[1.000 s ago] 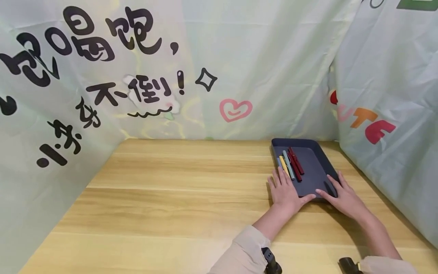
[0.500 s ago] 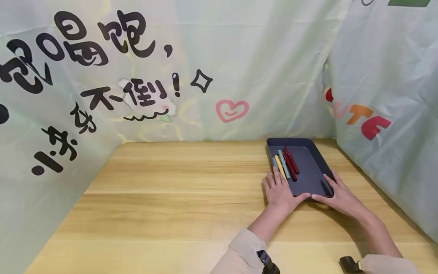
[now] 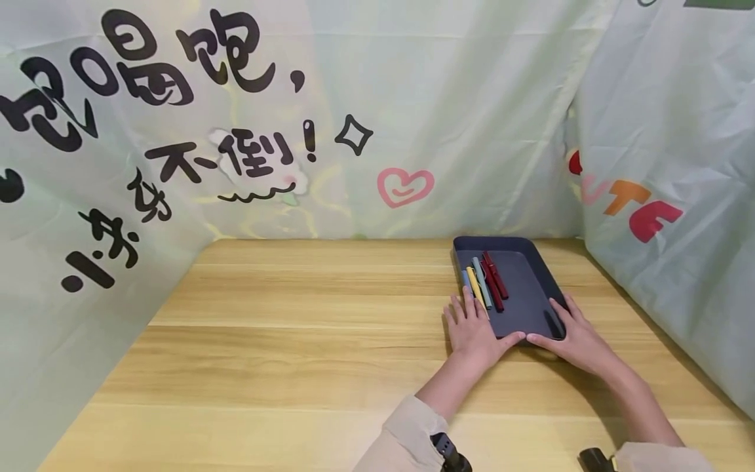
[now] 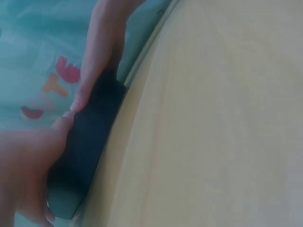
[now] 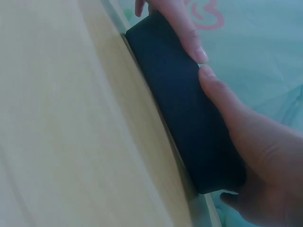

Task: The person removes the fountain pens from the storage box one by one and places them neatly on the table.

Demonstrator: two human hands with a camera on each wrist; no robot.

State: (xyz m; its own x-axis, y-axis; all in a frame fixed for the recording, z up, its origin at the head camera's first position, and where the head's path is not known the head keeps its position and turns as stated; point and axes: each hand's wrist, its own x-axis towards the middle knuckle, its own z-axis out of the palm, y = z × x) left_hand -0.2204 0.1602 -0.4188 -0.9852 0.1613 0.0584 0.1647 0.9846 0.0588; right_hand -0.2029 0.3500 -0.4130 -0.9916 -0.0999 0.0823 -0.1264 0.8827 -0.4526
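Observation:
A dark blue-grey rectangular tray [image 3: 525, 308] lies at the right of the table in the head view. Several pens lie along its left side: a blue one [image 3: 466, 280], a yellow one [image 3: 475, 286], a pale teal one [image 3: 482, 283] and dark red ones [image 3: 494, 280]. My left hand [image 3: 472, 337] holds the near left corner, fingers along the outer side and thumb on the near rim. At the near right corner my right hand [image 3: 580, 341] holds the tray likewise. Both thumb tips nearly meet, also in the right wrist view, above the tray's near wall [image 5: 184, 113].
The wooden table [image 3: 283, 341] stretches left and toward me. A printed fabric curtain [image 3: 483, 118] stands close behind the tray, and another curtain [image 3: 666, 295] borders the table's right side.
The tray, with the pens in it, has slid a little to the left along the table. Both hands have moved with it and keep their places at its corners.

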